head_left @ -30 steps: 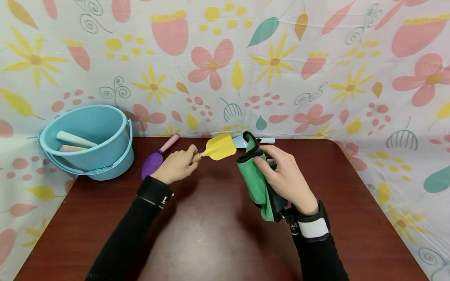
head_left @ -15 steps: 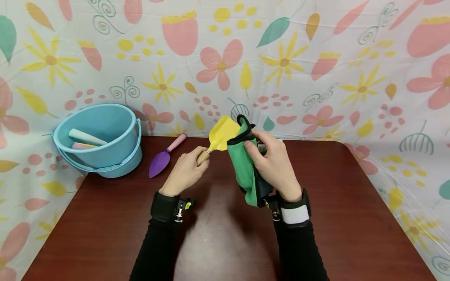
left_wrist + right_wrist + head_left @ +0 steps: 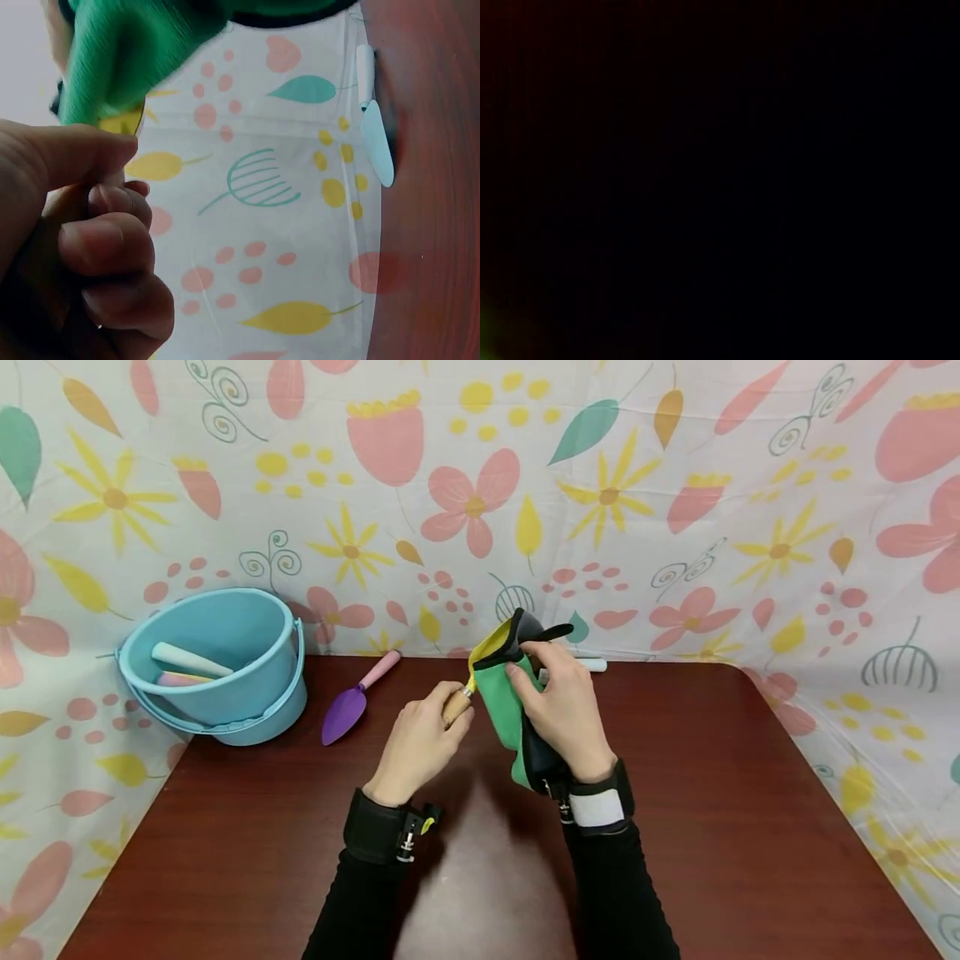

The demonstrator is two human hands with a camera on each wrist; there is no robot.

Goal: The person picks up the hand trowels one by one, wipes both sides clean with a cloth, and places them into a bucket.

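Gripping a wooden handle, the left hand point(image 3: 420, 739) holds a yellow trowel point(image 3: 486, 647) above the middle of the brown table point(image 3: 225, 827), its blade pointing toward one o'clock. The right hand point(image 3: 566, 710), just beside it at three o'clock, pinches a green cloth point(image 3: 498, 710) wrapped over that blade, thumb pressed on the fabric. Farther off at eleven o'clock lies a purple trowel point(image 3: 345, 710); at ten o'clock stands a blue bucket point(image 3: 258, 693) holding pale handles. The right wrist view is black.
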